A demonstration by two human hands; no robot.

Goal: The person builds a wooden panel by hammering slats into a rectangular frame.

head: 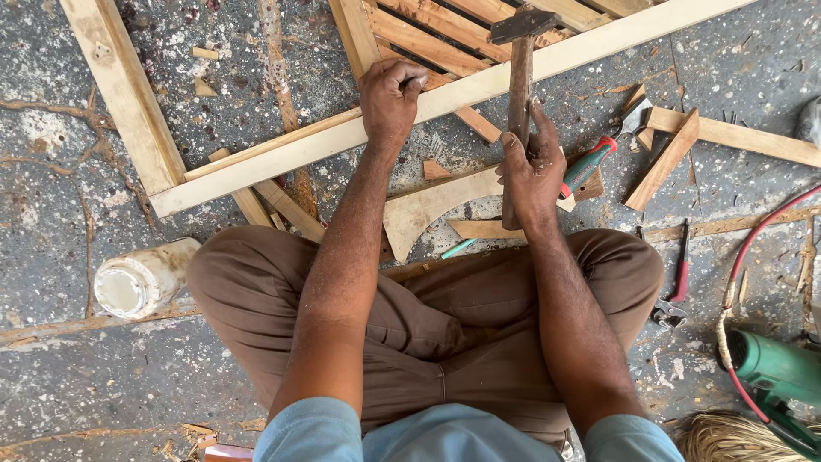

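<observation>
I sit cross-legged on a speckled concrete floor. My right hand (532,171) grips the wooden handle of a hammer (518,77), whose dark metal head is raised over a long pale wooden strip (282,154). My left hand (391,98) presses down on that strip with fingers pinched together, as if holding something small I cannot make out. The strip lies diagonally across a slatted wooden frame (428,34). A curved wooden offcut (423,210) lies just in front of my knees.
A white plastic jar (137,281) lies on its side at the left. A chisel with a red and green handle (594,161), pliers (676,287), wood scraps (663,162), a red hose (757,239) and a green power tool (774,368) sit at the right.
</observation>
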